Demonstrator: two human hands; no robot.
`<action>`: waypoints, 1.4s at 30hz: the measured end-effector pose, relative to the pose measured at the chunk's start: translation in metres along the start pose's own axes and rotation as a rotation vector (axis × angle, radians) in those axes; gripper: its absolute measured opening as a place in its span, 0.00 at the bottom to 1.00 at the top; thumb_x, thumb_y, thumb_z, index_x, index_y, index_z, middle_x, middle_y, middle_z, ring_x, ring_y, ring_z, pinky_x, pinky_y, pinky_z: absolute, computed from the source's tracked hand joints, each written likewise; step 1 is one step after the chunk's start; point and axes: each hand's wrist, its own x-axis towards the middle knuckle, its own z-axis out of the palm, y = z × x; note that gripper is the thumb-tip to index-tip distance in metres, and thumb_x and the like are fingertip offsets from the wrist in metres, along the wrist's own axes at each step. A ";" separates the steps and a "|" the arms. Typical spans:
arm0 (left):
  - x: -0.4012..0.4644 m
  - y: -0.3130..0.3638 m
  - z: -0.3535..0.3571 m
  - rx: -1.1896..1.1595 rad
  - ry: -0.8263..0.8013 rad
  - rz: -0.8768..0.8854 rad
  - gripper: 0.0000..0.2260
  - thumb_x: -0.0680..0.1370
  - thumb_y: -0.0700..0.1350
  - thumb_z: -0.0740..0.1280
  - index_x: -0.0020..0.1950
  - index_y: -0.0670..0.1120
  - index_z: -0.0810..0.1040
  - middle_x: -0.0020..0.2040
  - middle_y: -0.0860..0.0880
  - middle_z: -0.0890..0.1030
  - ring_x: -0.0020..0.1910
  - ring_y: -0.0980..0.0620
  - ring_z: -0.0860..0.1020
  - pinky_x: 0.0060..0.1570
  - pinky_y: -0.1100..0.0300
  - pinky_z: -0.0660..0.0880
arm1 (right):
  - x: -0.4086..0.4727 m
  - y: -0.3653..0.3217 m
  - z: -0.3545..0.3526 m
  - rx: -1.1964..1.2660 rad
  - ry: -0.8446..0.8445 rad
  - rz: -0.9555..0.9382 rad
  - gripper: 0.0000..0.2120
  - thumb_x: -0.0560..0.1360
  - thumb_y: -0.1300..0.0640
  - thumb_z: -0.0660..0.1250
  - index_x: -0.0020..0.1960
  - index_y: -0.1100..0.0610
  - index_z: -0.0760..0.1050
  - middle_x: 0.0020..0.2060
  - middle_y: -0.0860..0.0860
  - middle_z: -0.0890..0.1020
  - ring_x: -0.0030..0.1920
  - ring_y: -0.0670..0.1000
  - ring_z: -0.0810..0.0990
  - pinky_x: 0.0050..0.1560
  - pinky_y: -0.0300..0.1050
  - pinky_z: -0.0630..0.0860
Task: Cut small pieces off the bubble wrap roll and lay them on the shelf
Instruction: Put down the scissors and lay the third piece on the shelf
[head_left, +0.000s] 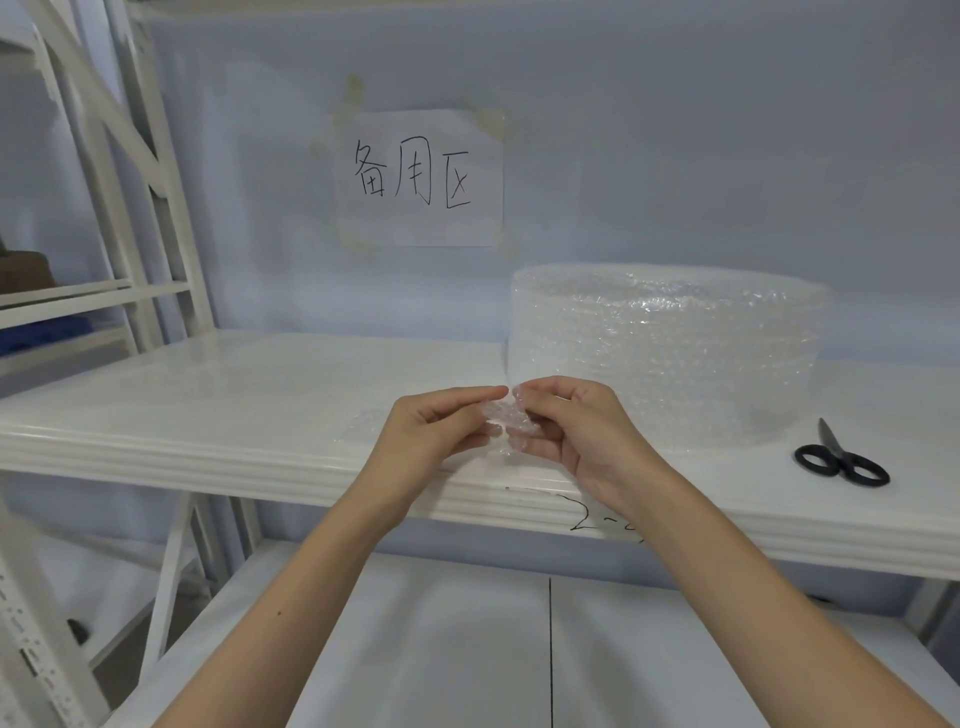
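A big roll of clear bubble wrap (670, 353) stands on the white shelf (208, 415), right of centre. A small clear piece of bubble wrap (506, 423) is held just in front of the roll, above the shelf's front edge. My left hand (436, 431) pinches its left side and my right hand (571, 431) pinches its right side, fingertips nearly touching at the top. Another faint bubble wrap piece (363, 423) lies flat on the shelf beside my left hand. Black-handled scissors (839, 460) lie shut on the shelf, right of the roll.
A paper sign (423, 176) with handwritten characters is taped to the back wall. A lower shelf board (441, 649) sits under my forearms. White rack uprights (156, 208) and another rack stand to the left.
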 end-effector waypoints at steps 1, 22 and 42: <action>0.000 0.000 0.000 -0.003 -0.005 0.002 0.13 0.78 0.33 0.64 0.53 0.44 0.86 0.49 0.45 0.87 0.46 0.51 0.84 0.50 0.62 0.80 | 0.000 -0.001 0.000 -0.002 -0.004 0.000 0.04 0.75 0.66 0.68 0.48 0.65 0.79 0.32 0.55 0.81 0.33 0.51 0.80 0.36 0.43 0.82; -0.002 0.005 -0.003 0.093 0.007 -0.156 0.09 0.76 0.47 0.71 0.44 0.42 0.83 0.37 0.45 0.82 0.33 0.50 0.80 0.40 0.57 0.81 | 0.013 0.002 0.012 -0.162 0.064 -0.146 0.06 0.75 0.62 0.69 0.50 0.62 0.80 0.38 0.55 0.84 0.36 0.51 0.81 0.43 0.44 0.80; 0.016 0.014 -0.081 0.075 0.341 -0.085 0.07 0.79 0.38 0.64 0.46 0.40 0.82 0.37 0.43 0.84 0.30 0.53 0.79 0.33 0.64 0.79 | 0.049 0.011 0.023 -0.383 0.042 0.000 0.10 0.73 0.61 0.71 0.52 0.65 0.79 0.34 0.55 0.84 0.20 0.44 0.67 0.21 0.34 0.61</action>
